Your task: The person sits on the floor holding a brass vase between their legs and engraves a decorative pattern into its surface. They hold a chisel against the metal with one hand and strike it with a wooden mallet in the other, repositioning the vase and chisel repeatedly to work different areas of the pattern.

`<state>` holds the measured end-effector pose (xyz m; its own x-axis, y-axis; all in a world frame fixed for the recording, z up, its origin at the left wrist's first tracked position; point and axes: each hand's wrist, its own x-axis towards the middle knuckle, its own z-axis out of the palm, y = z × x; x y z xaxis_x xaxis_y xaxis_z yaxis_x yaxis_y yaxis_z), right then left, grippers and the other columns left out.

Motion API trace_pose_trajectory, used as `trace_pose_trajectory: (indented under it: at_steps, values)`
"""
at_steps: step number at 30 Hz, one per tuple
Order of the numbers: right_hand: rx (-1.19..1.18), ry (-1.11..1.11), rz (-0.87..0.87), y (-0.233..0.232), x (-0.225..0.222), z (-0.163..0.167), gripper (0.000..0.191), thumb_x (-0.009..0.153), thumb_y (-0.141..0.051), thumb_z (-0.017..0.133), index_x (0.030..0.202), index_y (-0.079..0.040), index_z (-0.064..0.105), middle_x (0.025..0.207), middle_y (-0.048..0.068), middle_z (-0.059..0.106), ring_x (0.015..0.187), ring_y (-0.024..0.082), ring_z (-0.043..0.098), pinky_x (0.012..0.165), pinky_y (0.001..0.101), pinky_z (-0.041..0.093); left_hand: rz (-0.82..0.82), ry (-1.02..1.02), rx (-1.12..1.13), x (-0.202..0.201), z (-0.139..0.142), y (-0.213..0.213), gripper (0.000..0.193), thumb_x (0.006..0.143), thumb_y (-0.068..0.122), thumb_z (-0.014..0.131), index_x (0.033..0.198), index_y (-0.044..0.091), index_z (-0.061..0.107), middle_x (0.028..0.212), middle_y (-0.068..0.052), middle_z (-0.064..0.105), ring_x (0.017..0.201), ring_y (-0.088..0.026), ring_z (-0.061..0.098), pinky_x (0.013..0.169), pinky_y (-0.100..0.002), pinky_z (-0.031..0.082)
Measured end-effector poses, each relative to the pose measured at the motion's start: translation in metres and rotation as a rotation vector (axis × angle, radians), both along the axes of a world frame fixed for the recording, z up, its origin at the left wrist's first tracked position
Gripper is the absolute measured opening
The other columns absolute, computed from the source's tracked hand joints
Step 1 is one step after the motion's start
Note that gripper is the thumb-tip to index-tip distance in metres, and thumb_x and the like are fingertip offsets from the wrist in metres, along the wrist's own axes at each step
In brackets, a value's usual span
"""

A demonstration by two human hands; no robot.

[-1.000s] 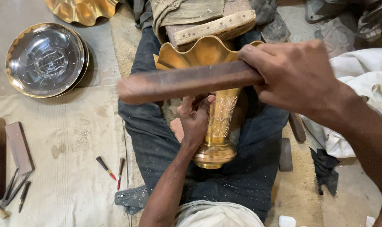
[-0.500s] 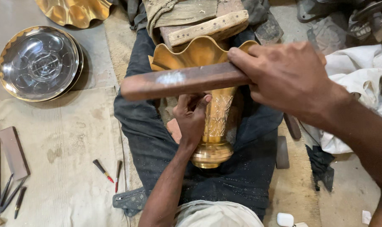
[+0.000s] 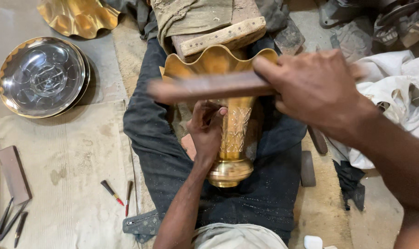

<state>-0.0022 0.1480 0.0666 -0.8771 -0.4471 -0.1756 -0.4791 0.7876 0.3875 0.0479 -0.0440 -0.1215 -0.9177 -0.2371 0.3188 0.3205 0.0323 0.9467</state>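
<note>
Dusty workshop floor fills the frame, covered at lower left by a pale cloth sheet (image 3: 57,184). At the far left edge of that sheet lie a flat reddish-brown block (image 3: 13,174) and, below it, a few dark slim tools (image 3: 11,221). In the upper left a round silvery tray (image 3: 41,76) with a gold scalloped rim rests on the floor, and above it, at the top edge, sits a wavy brass dish (image 3: 78,16). On the sheet near the lower middle lie two small chisels (image 3: 119,196), one with a red tip.

Just right of these stretch the person's legs in dark trousers (image 3: 163,157), running from the bottom of the frame to the top centre. A brass vase (image 3: 232,138) with a flared, scalloped mouth lies along the lap, its rounded foot toward the bottom of the frame and its mouth toward a wooden block (image 3: 223,34) wrapped partly in cloth at the top centre. The left hand (image 3: 207,131) is pressed against the vase's engraved neck from the left, fingers (image 3: 209,113) curled together; whether they pinch a small tool cannot be told.

Across the vase's mouth a long brown wooden bat (image 3: 205,87) lies level, blurred with motion. The right hand (image 3: 317,90), in the upper right, grips its right end with fingers wrapped tightly around it. Farther right lies a heap of white cloth (image 3: 403,97), with dark metal scrap (image 3: 380,18) in the upper right corner.
</note>
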Motion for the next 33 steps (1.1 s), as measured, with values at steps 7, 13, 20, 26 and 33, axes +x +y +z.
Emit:
trace_pose_trajectory:
  at_steps: [7, 13, 20, 26, 33]
  values:
    - [-0.009, -0.055, -0.042, -0.006, -0.001, 0.003, 0.026, 0.097, -0.034, 0.068, 0.119, -0.021, 0.061, 0.077, 0.000, 0.069, 0.055, 0.012, 0.064, 0.056, 0.0352, 0.055, 0.003, -0.062, 0.027, -0.002, -0.001, -0.003, 0.039, 0.093, 0.006, 0.079, 0.130, 0.003, 0.065, 0.090, -0.006, 0.077, 0.071, -0.011, 0.067, 0.062, -0.025, 0.053]
    - [-0.074, -0.102, -0.057, -0.004, 0.000, 0.003, 0.022, 0.104, -0.032, 0.063, 0.122, -0.020, 0.060, 0.084, -0.001, 0.069, 0.059, 0.012, 0.066, 0.055, 0.0322, 0.054, 0.040, 0.091, -0.065, -0.004, -0.002, 0.000, 0.039, 0.095, 0.007, 0.079, 0.130, 0.005, 0.063, 0.099, -0.006, 0.078, 0.089, -0.012, 0.075, 0.080, -0.028, 0.063]
    - [-0.166, 0.078, 0.109, 0.007, 0.000, -0.006, 0.037, 0.099, -0.034, 0.062, 0.133, -0.019, 0.061, 0.086, 0.000, 0.071, 0.063, 0.012, 0.066, 0.056, 0.0299, 0.056, 0.011, 0.008, -0.038, -0.002, -0.005, 0.005, 0.021, 0.098, 0.005, 0.079, 0.115, 0.002, 0.068, 0.095, -0.006, 0.078, 0.083, -0.013, 0.072, 0.074, -0.028, 0.060]
    - [-0.129, 0.082, 0.104, 0.010, 0.002, -0.005, 0.033, 0.098, -0.033, 0.062, 0.129, -0.022, 0.062, 0.086, -0.001, 0.070, 0.061, 0.011, 0.066, 0.055, 0.0289, 0.055, 0.003, -0.024, -0.016, -0.001, -0.003, 0.008, 0.025, 0.095, 0.004, 0.077, 0.118, 0.003, 0.066, 0.092, -0.005, 0.077, 0.079, -0.011, 0.071, 0.069, -0.027, 0.060]
    - [-0.035, 0.050, 0.046, 0.014, 0.005, -0.005, 0.026, 0.098, -0.038, 0.067, 0.120, -0.025, 0.061, 0.080, -0.001, 0.068, 0.059, 0.012, 0.065, 0.050, 0.0298, 0.055, 0.005, 0.098, -0.032, 0.000, -0.003, 0.010, 0.027, 0.099, 0.005, 0.077, 0.123, 0.003, 0.065, 0.099, -0.009, 0.077, 0.091, -0.013, 0.074, 0.081, -0.029, 0.060]
